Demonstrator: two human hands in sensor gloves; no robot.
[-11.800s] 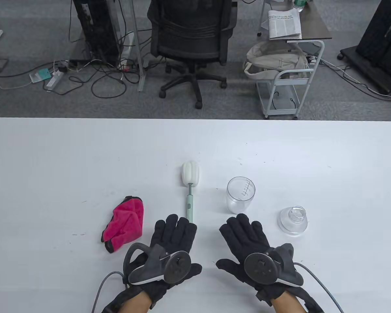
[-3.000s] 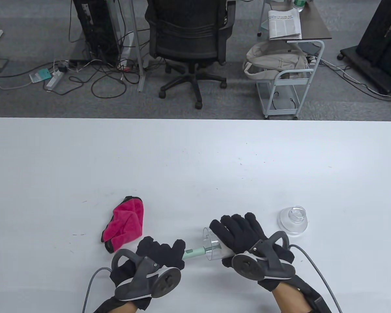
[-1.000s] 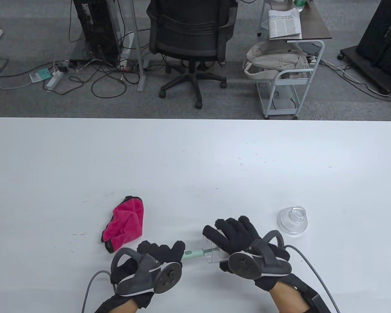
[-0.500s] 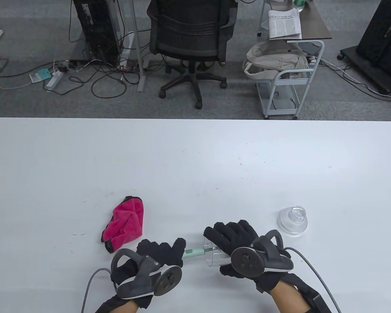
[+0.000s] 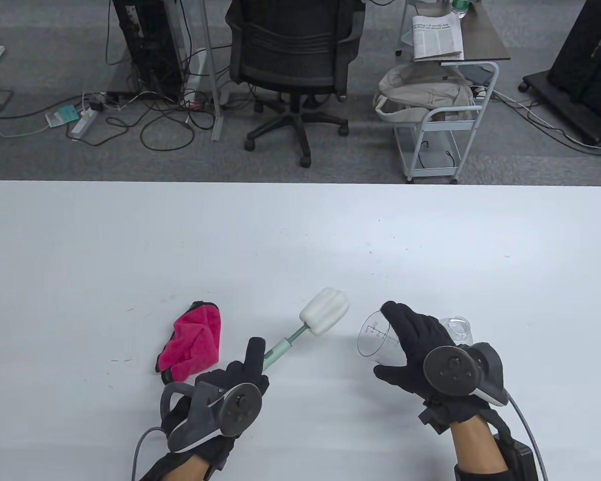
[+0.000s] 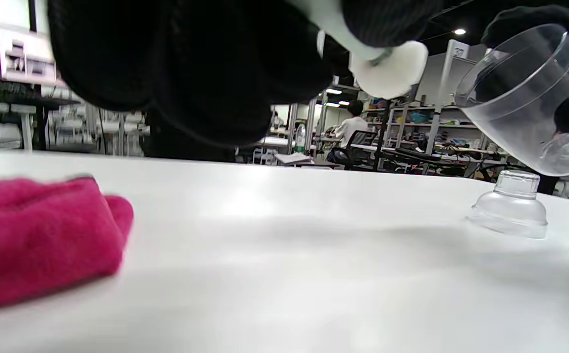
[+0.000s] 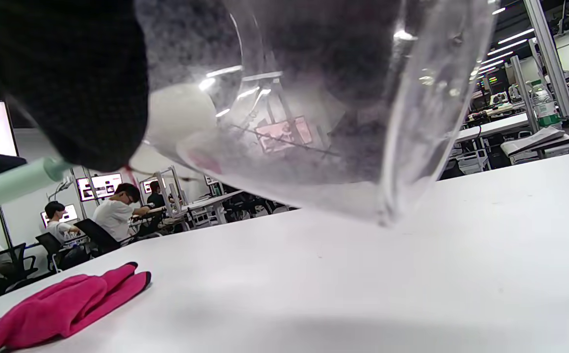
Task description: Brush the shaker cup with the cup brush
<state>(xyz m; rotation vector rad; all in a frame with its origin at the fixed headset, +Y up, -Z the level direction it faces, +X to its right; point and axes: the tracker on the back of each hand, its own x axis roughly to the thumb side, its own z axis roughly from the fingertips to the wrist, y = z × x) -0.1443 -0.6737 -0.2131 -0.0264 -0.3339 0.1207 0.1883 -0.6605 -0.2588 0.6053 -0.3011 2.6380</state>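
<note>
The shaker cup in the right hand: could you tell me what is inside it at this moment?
Nothing shows inside the shaker cup; the cup brush, held by the left hand, is outside it. The right hand covers the cup's base end.

Pink cloth (image 5: 190,343); clear lid (image 6: 509,205)

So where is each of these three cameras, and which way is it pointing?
Table view: high above, looking down at the white table and office floor beyond; shows both gloved hands, left hand and right hand.
Left wrist view: low by the table, facing across it; dark fingers hang from the top.
Right wrist view: low, looking through the shaker cup; a glove fills the top left.
Shared: every view shows the pink cloth and the cup brush.
</note>
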